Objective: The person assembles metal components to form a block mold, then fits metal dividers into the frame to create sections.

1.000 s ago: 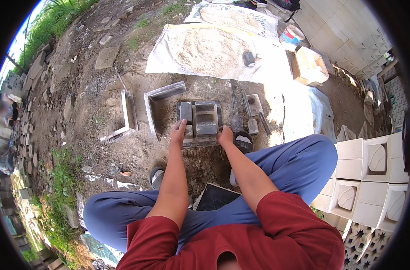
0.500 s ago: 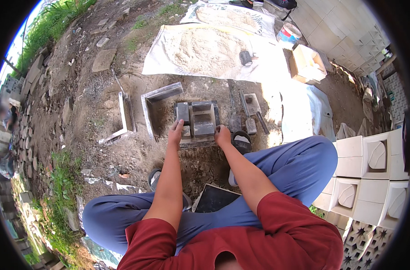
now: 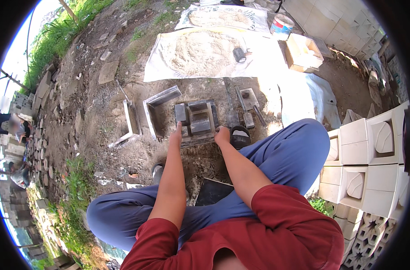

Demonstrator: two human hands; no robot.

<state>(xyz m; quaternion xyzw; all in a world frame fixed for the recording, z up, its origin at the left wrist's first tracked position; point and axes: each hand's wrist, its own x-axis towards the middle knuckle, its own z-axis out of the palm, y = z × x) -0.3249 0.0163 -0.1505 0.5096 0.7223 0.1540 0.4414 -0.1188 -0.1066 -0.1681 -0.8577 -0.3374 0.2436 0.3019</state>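
In front of me on the ground sits a dark block mould (image 3: 198,143), made of a flat base with several raised rectangular blocks. My left hand (image 3: 176,132) is closed at its left side, the thumb against a small dark block (image 3: 181,113). At the near right corner, my right hand (image 3: 222,135) has its fingers curled on the mould's edge. Between the hands stands a larger dark block (image 3: 200,123), with a pale strip along its right side. The undersides of both grips are hidden.
Angled metal frames (image 3: 154,114) (image 3: 132,121) lie to the left. Right of the mould are a trowel (image 3: 232,118) and a small pale plate (image 3: 248,98). Beyond, white sacking (image 3: 153,67) holds pale powder. Patterned blocks (image 3: 353,139) are stacked at right; people (image 3: 19,174) are far left.
The view has turned slightly. My hands stay at the mould's two sides, while the larger middle block sits lower and the pale strip to its right shows more.
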